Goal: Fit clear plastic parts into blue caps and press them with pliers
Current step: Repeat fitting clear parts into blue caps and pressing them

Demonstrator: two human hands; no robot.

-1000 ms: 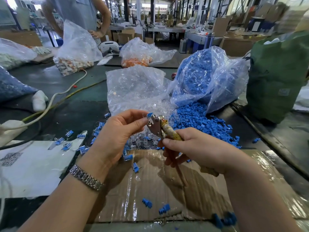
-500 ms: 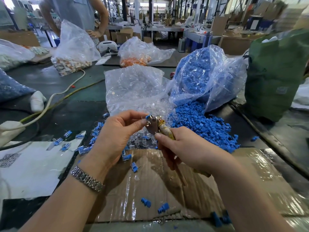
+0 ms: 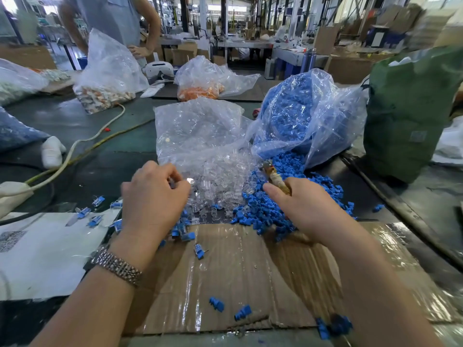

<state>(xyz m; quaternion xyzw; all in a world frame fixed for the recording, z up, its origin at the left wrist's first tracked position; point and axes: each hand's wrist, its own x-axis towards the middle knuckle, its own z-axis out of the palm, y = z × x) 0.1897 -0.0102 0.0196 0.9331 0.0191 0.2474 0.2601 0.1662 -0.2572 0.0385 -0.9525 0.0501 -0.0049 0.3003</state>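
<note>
My left hand (image 3: 152,199) hovers over the heap of clear plastic parts (image 3: 220,186) spilling from a clear bag (image 3: 200,131). Its fingers are curled and its fingertips pinch a small clear part. My right hand (image 3: 303,206) grips the tape-wrapped handle of the pliers (image 3: 274,177), whose metal head points away over the blue caps (image 3: 265,214). The caps spill from a second bag (image 3: 300,116). Both heaps lie at the far edge of a taped cardboard sheet (image 3: 238,271). Nothing shows between the plier jaws.
Fitted blue-and-clear pieces (image 3: 85,212) lie scattered left of my left hand, on a white sheet (image 3: 45,251) and the dark table. A green sack (image 3: 411,113) stands right. A white cable (image 3: 75,146) crosses the left side. Another person (image 3: 112,16) stands behind further bags.
My hands have parted and dropped forward. The left hand left the plier jaws and went to the clear heap. The right hand swung the pliers right, over the blue caps.
</note>
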